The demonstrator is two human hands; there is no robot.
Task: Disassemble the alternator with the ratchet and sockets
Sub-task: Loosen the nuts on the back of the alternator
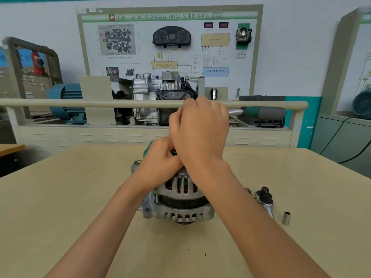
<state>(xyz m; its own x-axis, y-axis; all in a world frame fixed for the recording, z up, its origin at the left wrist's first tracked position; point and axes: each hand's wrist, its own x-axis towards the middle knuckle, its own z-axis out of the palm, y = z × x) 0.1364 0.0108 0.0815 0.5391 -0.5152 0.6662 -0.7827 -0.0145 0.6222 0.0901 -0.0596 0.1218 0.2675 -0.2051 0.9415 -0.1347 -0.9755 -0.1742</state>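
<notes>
Alternator [178, 199] stands mid-table, nearer the far edge, pulley end apparently down; left hand [160, 159] curled tight on its top, likely bracing the housing against torque. Right hand [200, 133] fisted over a ratchet [261, 112], head end hidden, its green-grey handle pointing right for leverage. A second ratchet [265, 199] and loose socket [286, 218] lie parked just right of the alternator, within reach

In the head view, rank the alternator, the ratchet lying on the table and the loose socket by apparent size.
1. Alternator, partly hidden by hands.
2. Ratchet, handle cut off by the right arm.
3. Socket, clearly smallest.
</notes>
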